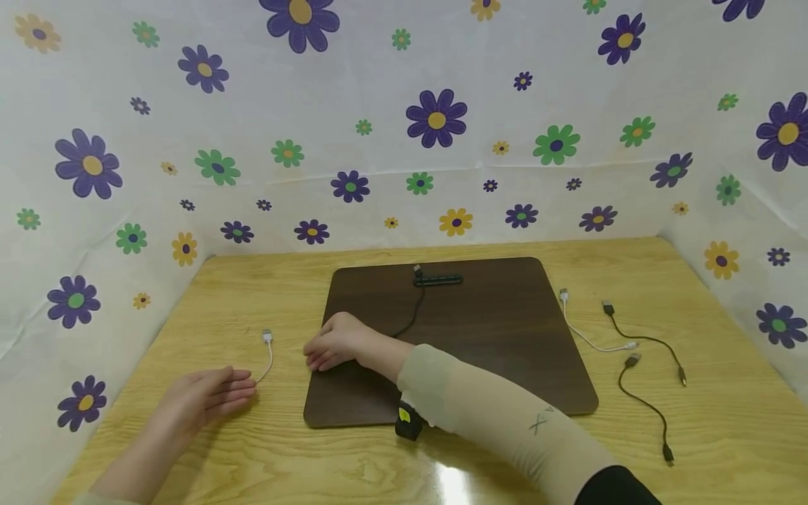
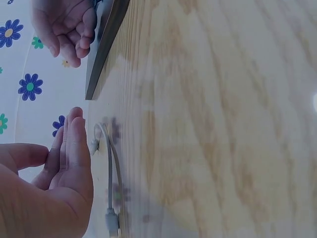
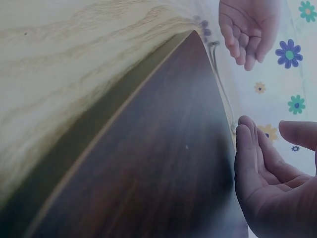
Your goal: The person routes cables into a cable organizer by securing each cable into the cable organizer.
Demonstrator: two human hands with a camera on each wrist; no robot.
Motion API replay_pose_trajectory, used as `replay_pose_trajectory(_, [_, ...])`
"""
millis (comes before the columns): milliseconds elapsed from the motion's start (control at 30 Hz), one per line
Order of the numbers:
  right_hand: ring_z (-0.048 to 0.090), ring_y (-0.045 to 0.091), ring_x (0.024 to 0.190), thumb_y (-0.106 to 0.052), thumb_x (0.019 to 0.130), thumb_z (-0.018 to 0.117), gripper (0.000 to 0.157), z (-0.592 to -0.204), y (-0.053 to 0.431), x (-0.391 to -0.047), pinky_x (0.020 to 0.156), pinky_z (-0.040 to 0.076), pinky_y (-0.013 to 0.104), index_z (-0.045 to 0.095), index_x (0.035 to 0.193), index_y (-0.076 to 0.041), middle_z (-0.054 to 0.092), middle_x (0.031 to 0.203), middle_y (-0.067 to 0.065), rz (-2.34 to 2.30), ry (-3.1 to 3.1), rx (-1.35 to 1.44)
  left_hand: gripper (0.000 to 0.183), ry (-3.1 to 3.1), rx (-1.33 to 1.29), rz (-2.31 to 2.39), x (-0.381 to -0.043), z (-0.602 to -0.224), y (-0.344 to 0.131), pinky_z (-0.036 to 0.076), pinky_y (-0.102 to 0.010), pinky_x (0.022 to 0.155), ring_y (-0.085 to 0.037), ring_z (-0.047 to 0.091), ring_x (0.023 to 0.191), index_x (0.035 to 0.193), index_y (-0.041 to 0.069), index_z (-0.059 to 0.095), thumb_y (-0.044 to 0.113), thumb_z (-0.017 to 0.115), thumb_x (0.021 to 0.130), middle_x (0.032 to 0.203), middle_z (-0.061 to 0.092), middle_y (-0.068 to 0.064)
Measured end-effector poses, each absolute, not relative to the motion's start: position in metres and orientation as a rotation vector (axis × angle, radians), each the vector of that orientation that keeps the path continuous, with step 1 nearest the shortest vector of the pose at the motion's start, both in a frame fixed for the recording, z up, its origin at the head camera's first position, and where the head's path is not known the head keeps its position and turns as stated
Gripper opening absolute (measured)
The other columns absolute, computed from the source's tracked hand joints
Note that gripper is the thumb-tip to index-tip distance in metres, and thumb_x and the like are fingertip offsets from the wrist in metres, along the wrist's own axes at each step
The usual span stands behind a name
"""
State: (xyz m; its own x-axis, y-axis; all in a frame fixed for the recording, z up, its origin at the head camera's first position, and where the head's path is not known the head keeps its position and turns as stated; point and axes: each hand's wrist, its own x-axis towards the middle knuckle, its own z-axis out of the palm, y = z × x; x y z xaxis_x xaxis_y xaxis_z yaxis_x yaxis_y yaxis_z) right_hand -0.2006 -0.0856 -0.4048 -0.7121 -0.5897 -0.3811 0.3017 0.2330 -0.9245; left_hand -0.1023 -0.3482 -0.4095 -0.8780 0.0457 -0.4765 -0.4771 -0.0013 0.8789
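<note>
My left hand [image 1: 205,401] is held on edge near the tabletop with its fingers straight, and nothing is in it. Close to its fingertips lies a short white USB cable [image 1: 271,358]; the left wrist view shows this cable [image 2: 110,168] beside the hand. My right hand [image 1: 337,344] hovers at the left edge of the dark brown board [image 1: 480,351], fingers relaxed and holding nothing in the right wrist view. On the board, a black USB cable [image 1: 418,308] runs from a dark cable holder [image 1: 442,280] toward the right forearm, which hides its other end.
To the right of the board lie a white USB cable [image 1: 590,341] and two black cables, one farther back [image 1: 644,339] and one nearer [image 1: 645,402]. A flowered cloth [image 1: 379,147] stands behind and beside the wooden table [image 1: 271,280].
</note>
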Motion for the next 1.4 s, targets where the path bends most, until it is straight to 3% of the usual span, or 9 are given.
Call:
replay_pose_trajectory(133, [0.077, 0.043, 0.108, -0.001, 0.100, 0.070, 0.020, -0.407, -0.091, -0.200, 0.082, 0.068, 0.035, 0.075, 0.111, 0.015, 0.076, 0.112, 0.033, -1.568, 1.798, -0.293, 0.040, 1.931, -0.449, 1.928, -0.100, -0.408, -0.355, 0.065, -0.024, 0.087, -0.008, 0.080, 0.092, 0.111, 0.004, 0.078, 0.018, 0.041, 0.117, 0.097, 0.082, 0.003])
replay_pose_trajectory(367, [0.075, 0.046, 0.110, 0.000, 0.100, 0.070, 0.020, -0.409, -0.103, -0.200, 0.084, 0.068, 0.037, 0.075, 0.110, 0.016, 0.076, 0.111, 0.034, -1.590, 1.793, -0.281, 0.043, 1.919, -0.489, 1.982, -0.101, -0.408, -0.365, 0.065, -0.024, 0.087, -0.009, 0.080, 0.090, 0.099, 0.013, 0.080, 0.015, 0.041, 0.116, 0.094, 0.083, 0.002])
replay_pose_trajectory(467, [0.075, 0.046, 0.111, 0.000, 0.100, 0.070, 0.021, -0.411, -0.107, -0.200, 0.083, 0.068, 0.036, 0.074, 0.111, 0.016, 0.076, 0.111, 0.034, -1.594, 1.804, -0.284, 0.043, 1.951, -0.488, 1.977, -0.101, -0.408, -0.368, 0.065, -0.024, 0.086, -0.009, 0.080, 0.089, 0.098, 0.011, 0.079, 0.015, 0.041, 0.116, 0.093, 0.083, 0.003])
replay_pose_trajectory(733, [0.081, 0.033, 0.096, -0.003, 0.099, 0.072, 0.019, -0.413, -0.118, -0.203, 0.075, 0.067, 0.028, 0.078, 0.107, 0.012, 0.081, 0.101, 0.024, -1.547, 1.989, -0.308, 0.042, 2.213, -0.509, 1.795, -0.099, -0.406, -0.372, 0.065, -0.023, 0.084, -0.005, 0.079, 0.086, 0.129, -0.016, 0.064, 0.017, 0.043, 0.116, 0.092, 0.081, 0.009])
replay_pose_trajectory(967, [0.080, 0.021, 0.081, -0.010, 0.099, 0.073, 0.016, -0.413, -0.125, -0.201, 0.065, 0.062, 0.020, 0.083, 0.101, 0.002, 0.083, 0.091, 0.014, -1.367, 2.219, -0.442, 0.051, 2.377, -0.497, 1.647, -0.099, -0.408, -0.373, 0.065, -0.021, 0.082, 0.001, 0.077, 0.083, 0.141, -0.026, 0.048, 0.018, 0.043, 0.116, 0.092, 0.080, 0.012])
replay_pose_trajectory(1167, [0.066, 0.007, 0.063, -0.018, 0.101, 0.072, 0.016, -0.408, -0.135, -0.196, 0.061, 0.054, 0.015, 0.086, 0.101, -0.009, 0.081, 0.081, 0.003, -1.121, 2.420, -0.549, 0.045, 2.702, -0.397, 1.256, -0.098, -0.410, -0.371, 0.066, -0.022, 0.077, -0.001, 0.076, 0.078, 0.131, -0.022, 0.061, 0.019, 0.056, 0.111, 0.099, 0.083, -0.011])
replay_pose_trajectory(1333, [0.062, 0.004, 0.059, -0.021, 0.102, 0.072, 0.016, -0.407, -0.144, -0.192, 0.061, 0.052, 0.014, 0.086, 0.101, -0.014, 0.078, 0.079, -0.004, -1.007, 2.486, -0.603, 0.036, 2.977, -0.290, 0.784, -0.097, -0.409, -0.366, 0.064, -0.036, 0.075, -0.022, 0.079, 0.084, 0.116, -0.006, 0.077, 0.026, 0.066, 0.106, 0.098, 0.083, -0.016])
replay_pose_trajectory(1400, [0.056, 0.003, 0.055, -0.020, 0.101, 0.072, 0.018, -0.407, -0.147, -0.191, 0.057, 0.048, 0.014, 0.086, 0.094, -0.013, 0.073, 0.071, -0.006, -0.989, 2.500, -0.628, 0.033, 3.009, -0.265, 0.729, -0.096, -0.408, -0.364, 0.062, -0.041, 0.074, -0.030, 0.079, 0.088, 0.114, -0.003, 0.079, 0.026, 0.068, 0.104, 0.099, 0.082, -0.017])
